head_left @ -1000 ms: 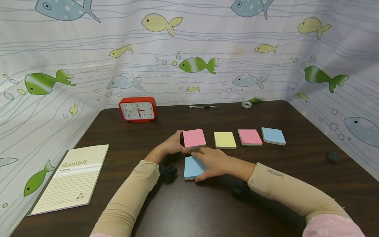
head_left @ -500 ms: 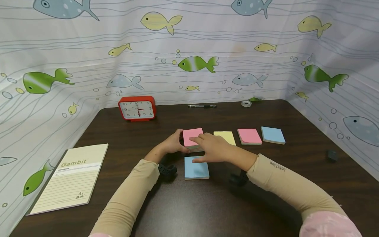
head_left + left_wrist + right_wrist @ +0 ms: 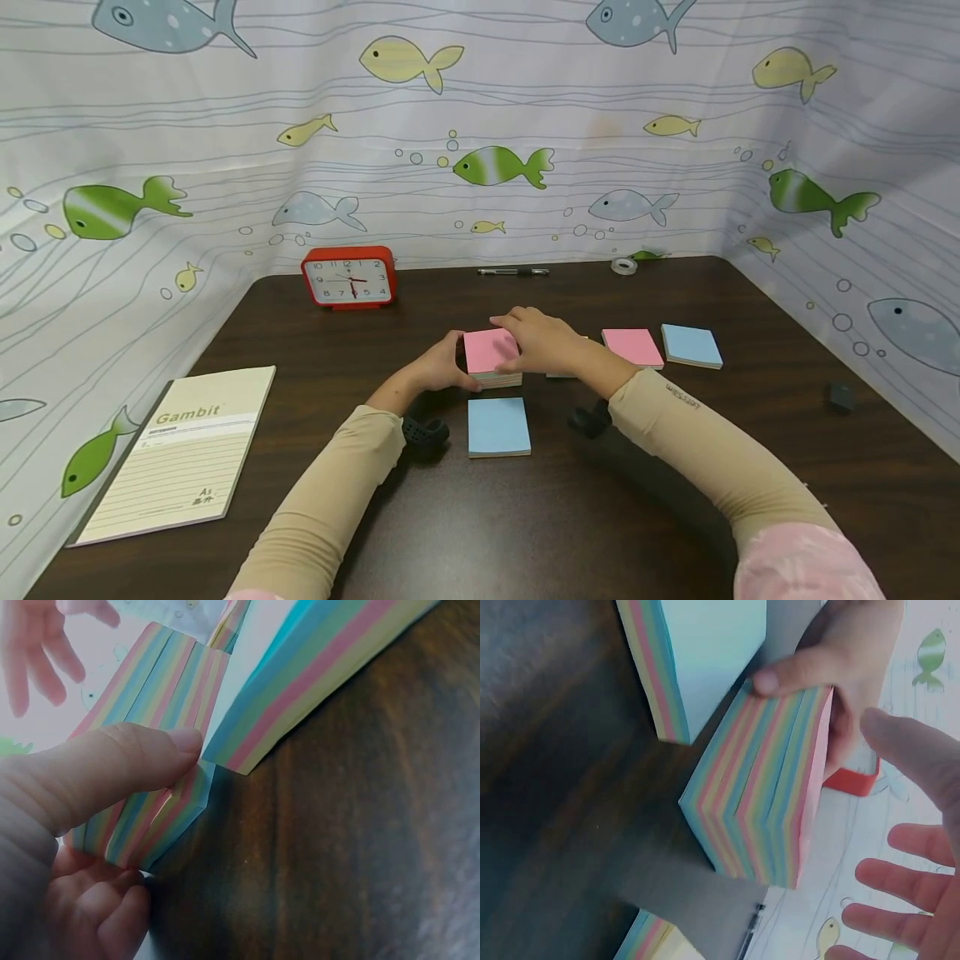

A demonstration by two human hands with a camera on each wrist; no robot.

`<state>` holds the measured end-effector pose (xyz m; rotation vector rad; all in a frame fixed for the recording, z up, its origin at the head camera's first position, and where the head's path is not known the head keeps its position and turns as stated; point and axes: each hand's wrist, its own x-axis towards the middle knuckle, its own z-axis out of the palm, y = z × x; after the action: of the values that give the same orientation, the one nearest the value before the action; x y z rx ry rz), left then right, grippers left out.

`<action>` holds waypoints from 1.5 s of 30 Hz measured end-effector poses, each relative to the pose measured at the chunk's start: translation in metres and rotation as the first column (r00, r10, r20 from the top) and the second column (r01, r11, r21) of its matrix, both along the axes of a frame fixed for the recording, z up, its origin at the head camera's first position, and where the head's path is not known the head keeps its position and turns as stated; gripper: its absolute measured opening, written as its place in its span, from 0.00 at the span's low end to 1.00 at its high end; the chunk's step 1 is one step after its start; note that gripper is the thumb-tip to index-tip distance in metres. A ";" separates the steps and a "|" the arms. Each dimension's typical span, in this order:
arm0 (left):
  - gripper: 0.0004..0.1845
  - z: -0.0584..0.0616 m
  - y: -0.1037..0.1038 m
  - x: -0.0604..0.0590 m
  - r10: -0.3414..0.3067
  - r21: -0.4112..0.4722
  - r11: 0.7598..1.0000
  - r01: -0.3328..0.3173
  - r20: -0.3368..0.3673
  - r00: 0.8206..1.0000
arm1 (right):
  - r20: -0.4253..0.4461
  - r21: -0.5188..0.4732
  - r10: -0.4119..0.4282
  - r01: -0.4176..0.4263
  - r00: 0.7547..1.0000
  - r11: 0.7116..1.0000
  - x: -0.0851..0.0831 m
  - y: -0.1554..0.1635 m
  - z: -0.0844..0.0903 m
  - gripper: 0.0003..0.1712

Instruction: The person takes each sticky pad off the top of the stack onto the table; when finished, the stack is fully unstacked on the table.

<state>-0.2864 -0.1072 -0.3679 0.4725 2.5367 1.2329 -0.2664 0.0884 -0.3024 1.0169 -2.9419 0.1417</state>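
Observation:
My left hand (image 3: 438,365) grips the left side of a stack of sticky note pads (image 3: 491,350), pink on top with striped edges. In the left wrist view the thumb (image 3: 112,765) lies along the near side of the stack. My right hand (image 3: 546,343) is over the stack's right side, fingers spread; the right wrist view shows a gap between those fingers and the stack (image 3: 761,787). Just in front of the stack lies a blue sticky note pad (image 3: 498,427), touched by neither hand. A yellow pad (image 3: 561,375) is mostly hidden behind my right hand.
To the right lie a pink pad (image 3: 632,347) and another blue pad (image 3: 692,345). A red clock (image 3: 348,278), a pen (image 3: 513,272) and a tape roll (image 3: 624,266) are at the back. A notebook (image 3: 180,454) lies left, a small dark block (image 3: 840,397) right.
My right hand has let go of the front blue pad and moved back and up to the stack's right side, now covering much of the yellow pad. The left hand keeps its grip.

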 end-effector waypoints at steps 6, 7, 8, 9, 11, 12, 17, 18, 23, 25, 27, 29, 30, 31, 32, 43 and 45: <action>0.46 0.000 0.000 0.000 0.000 0.000 1.000 0.000 -0.002 1.000 | 0.040 0.014 0.008 -0.009 0.999 1.000 -0.012 -0.002 -0.005 0.48; 0.46 0.000 0.000 0.000 0.000 -0.002 1.000 0.000 -0.002 1.000 | 0.046 0.013 0.011 -0.012 0.999 1.000 -0.014 -0.003 -0.006 0.48; 0.46 0.000 0.000 0.000 0.001 -0.004 1.000 -0.001 -0.001 1.000 | 0.056 0.009 0.014 -0.015 0.998 1.000 -0.015 -0.004 -0.007 0.49; 0.46 -0.001 0.000 0.000 0.001 -0.005 1.000 -0.002 -0.002 1.000 | 0.066 0.003 0.019 -0.019 0.998 1.000 -0.017 -0.004 -0.008 0.49; 0.47 -0.001 0.000 0.000 0.003 -0.011 1.000 -0.003 -0.002 1.000 | 0.088 -0.011 0.032 -0.032 0.996 0.999 -0.021 -0.006 -0.010 0.50; 0.47 -0.001 -0.001 0.000 0.004 -0.012 1.000 -0.004 -0.004 1.000 | 0.101 -0.017 0.039 -0.038 0.994 0.999 -0.022 -0.007 -0.011 0.50; 0.47 0.000 -0.001 0.001 0.001 -0.016 1.000 -0.001 -0.011 1.000 | 0.153 -0.038 0.069 -0.064 0.986 0.997 -0.024 -0.014 -0.014 0.50; 0.47 0.000 -0.001 0.001 0.000 -0.016 1.000 0.000 -0.014 1.000 | 0.160 -0.036 0.071 -0.066 0.985 0.997 -0.024 -0.015 -0.014 0.50; 0.47 0.001 -0.002 0.001 -0.001 -0.014 1.000 0.001 -0.020 1.000 | 0.196 -0.009 0.053 -0.053 0.979 0.999 -0.028 -0.019 -0.021 0.51; 0.47 0.000 -0.002 0.001 0.001 -0.014 1.000 -0.001 -0.019 1.000 | 0.200 0.007 0.045 -0.047 0.979 0.999 -0.029 -0.019 -0.023 0.52; 0.46 0.000 -0.001 0.001 0.000 -0.009 1.000 0.000 -0.015 1.000 | 0.189 0.017 0.046 -0.050 0.981 0.999 -0.030 -0.019 -0.025 0.52; 0.47 -0.001 -0.001 0.000 -0.003 -0.002 1.000 0.003 -0.011 1.000 | 0.162 0.019 0.048 -0.052 0.986 0.998 -0.030 -0.018 -0.026 0.52; 0.47 -0.001 -0.001 0.000 -0.004 0.001 1.000 0.004 -0.008 1.000 | 0.145 0.020 0.048 -0.052 0.988 0.998 -0.030 -0.018 -0.026 0.53; 0.47 -0.002 -0.001 0.000 -0.007 0.003 1.000 0.007 -0.005 1.000 | 0.131 0.019 0.049 -0.052 0.990 0.998 -0.030 -0.017 -0.026 0.53; 0.48 -0.002 -0.001 0.000 -0.009 0.005 1.000 0.009 -0.003 1.000 | 0.119 0.014 0.050 -0.052 0.992 0.999 -0.030 -0.016 -0.026 0.53; 0.48 0.000 -0.002 0.000 -0.013 -0.007 1.000 0.013 0.001 1.000 | 0.043 -0.043 0.059 -0.057 0.997 0.997 -0.022 -0.004 -0.022 0.52; 0.48 0.000 -0.002 0.000 -0.013 -0.008 1.000 0.013 0.001 1.000 | 0.042 -0.041 0.056 -0.055 0.998 0.998 -0.020 -0.002 -0.021 0.51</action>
<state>-0.2864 -0.1089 -0.3679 0.4853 2.5332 1.2175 -0.2862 0.0861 -0.3239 1.1046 -2.9374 0.2253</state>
